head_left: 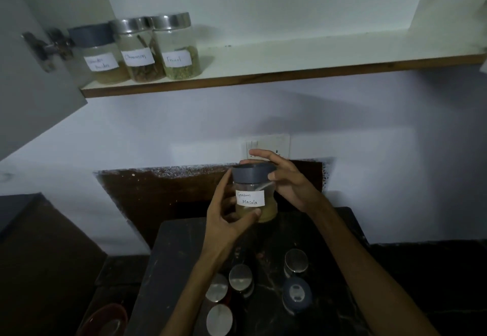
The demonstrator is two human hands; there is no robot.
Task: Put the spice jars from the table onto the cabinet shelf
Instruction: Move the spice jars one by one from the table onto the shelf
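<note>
Five lidded jars (241, 277) stand on the dark desk (163, 256) near its front edge. Above them the left hand (226, 219) grips the Garam Masala jar (254, 193) while the right hand (284, 177) grips its grey lid. Beyond, three labelled jars (176, 48) crowd the cabinet shelf's (290, 58) left end beside the door hinge (48, 47).

Three jars (137, 51) in a row at the shelf's (263, 76) left end; five jars (261, 288) on the table (163, 256) below.

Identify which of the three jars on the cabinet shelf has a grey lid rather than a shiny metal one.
The leftmost clear jar with the grey plastic lid, beside the door hinge. The Cinnamon jar and Fennel jar have shiny steel lids.
</note>
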